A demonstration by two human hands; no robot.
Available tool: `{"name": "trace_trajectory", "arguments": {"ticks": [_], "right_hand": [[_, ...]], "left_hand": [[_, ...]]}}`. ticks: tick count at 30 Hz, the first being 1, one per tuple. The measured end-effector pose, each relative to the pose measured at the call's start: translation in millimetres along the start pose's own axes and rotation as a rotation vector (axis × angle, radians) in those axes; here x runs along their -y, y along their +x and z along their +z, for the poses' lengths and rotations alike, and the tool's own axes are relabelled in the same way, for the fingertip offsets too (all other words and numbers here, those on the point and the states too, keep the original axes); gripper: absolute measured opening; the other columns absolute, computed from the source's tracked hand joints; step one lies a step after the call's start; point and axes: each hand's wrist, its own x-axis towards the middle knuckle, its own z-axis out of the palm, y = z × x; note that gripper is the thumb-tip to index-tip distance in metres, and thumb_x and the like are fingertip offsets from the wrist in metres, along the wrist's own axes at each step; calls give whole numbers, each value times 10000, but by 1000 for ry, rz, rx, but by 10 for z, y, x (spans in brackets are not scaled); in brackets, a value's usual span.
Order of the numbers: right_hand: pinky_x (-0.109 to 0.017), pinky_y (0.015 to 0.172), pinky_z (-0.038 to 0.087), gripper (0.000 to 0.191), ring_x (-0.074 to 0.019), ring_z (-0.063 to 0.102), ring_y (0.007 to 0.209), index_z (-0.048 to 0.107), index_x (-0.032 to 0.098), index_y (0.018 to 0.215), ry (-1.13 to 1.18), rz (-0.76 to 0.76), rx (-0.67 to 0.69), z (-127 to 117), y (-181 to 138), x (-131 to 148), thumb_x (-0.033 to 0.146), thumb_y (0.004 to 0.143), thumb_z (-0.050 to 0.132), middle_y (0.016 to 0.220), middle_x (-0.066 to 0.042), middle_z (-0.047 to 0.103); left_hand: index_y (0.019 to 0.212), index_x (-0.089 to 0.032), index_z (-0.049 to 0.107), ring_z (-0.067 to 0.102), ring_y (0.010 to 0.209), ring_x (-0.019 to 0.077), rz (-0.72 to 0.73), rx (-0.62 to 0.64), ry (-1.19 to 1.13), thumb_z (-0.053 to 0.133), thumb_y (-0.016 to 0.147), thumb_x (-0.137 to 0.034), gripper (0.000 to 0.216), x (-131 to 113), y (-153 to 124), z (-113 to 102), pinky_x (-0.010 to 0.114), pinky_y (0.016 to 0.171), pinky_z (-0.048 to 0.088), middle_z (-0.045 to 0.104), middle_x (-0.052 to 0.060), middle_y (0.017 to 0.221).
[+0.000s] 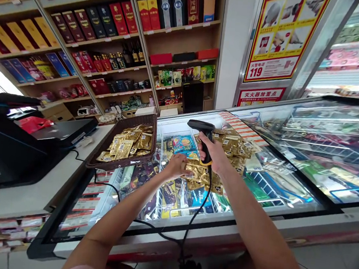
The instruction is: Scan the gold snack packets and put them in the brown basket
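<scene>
Head view: right hand (213,154) fingers around scanner (205,138).

1 head view — looking down, close over the freezer lid (291,162).

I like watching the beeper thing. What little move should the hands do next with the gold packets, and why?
Probably tip the scanner down a little so its head faces the gold packet. The right hand holds the scanner upright above the loose pile on the freezer lid, while the left hand grips one packet just below it. The basket already holds more packets.
</scene>
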Motion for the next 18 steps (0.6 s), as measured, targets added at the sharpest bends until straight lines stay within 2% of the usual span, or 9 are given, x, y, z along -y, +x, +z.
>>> {"name": "trace_trajectory", "arguments": {"ticks": [2, 4, 8, 10, 12, 18], "right_hand": [[-208, 348, 300, 544, -49, 401, 400, 539, 216, 766, -1, -7, 4, 9, -6, 2, 602, 617, 891, 595, 61, 535], [-206, 350, 309, 537, -48, 403, 404, 543, 212, 763, -4, -13, 10, 26, -20, 7, 593, 623, 894, 604, 56, 536], [-199, 344, 294, 535, -46, 396, 406, 555, 209, 789, -34, -7, 52, 54, -48, 2, 599, 635, 887, 616, 54, 532], [-195, 347, 293, 526, -45, 400, 411, 564, 208, 812, -71, 0, 74, 61, -56, -23, 606, 656, 871, 627, 57, 527], [-195, 355, 302, 519, -45, 406, 416, 562, 207, 819, -111, 12, 82, 65, -61, -60, 615, 679, 851, 639, 58, 524], [-202, 378, 308, 519, -45, 406, 428, 521, 211, 796, -184, 13, 104, 105, -94, -149, 635, 718, 811, 656, 57, 528]], "left_hand": [[907, -192, 633, 589, 1018, 282, -63, -14, -59, 867, 688, -489, 437, 9, -44, -57, 386, 886, 441, 669, 82, 1025], [863, -198, 597, 596, 893, 244, -145, -38, -173, 844, 718, -460, 389, 25, -106, -174, 331, 767, 434, 669, 54, 922], [862, -205, 572, 567, 710, 168, -282, -247, -467, 791, 758, -446, 342, 90, -180, -530, 258, 623, 387, 642, 4, 800], [922, -204, 608, 574, 685, 154, -323, -313, -672, 809, 718, -496, 409, 111, -167, -710, 250, 607, 407, 652, 4, 815], [956, -198, 649, 587, 675, 145, -340, -325, -843, 823, 680, -548, 479, 116, -139, -859, 247, 606, 435, 666, 9, 818], [921, -180, 701, 614, 677, 131, -313, -453, -1050, 908, 537, -553, 574, 252, -125, -1138, 229, 608, 480, 698, 11, 806]]}}
